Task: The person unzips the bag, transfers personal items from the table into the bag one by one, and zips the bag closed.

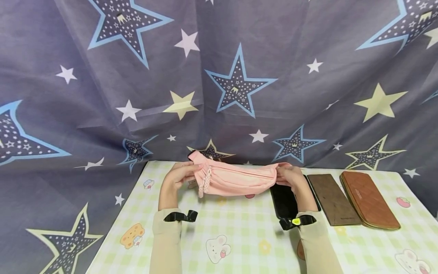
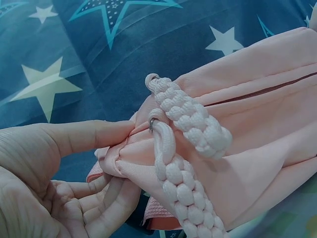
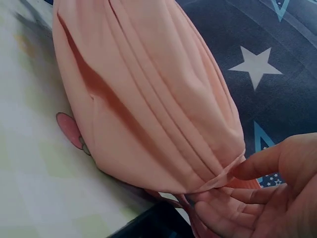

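Observation:
A pink waist bag [image 1: 239, 178] is held up by its two ends above the far part of the table. My left hand [image 1: 178, 175] pinches its left end between thumb and fingers, close to two braided cord zipper pulls [image 2: 190, 119] that hang down the front. At the opposite end, my right hand [image 1: 291, 176] grips the bag's corner, with the thumb [image 3: 260, 163] on top and fingers beneath. Pink strap pieces show under both ends. Below the right hand lies a black phone-like slab [image 1: 284, 201], partly covered by hand and wrist.
Right of the dark slab, a flat brown wallet [image 1: 333, 199] and a quilted tan zip wallet [image 1: 371, 199] lie side by side. A checked cloth with cartoon prints covers the table [image 1: 191, 243]. A dark star-patterned curtain [image 1: 239, 133] hangs behind the far edge.

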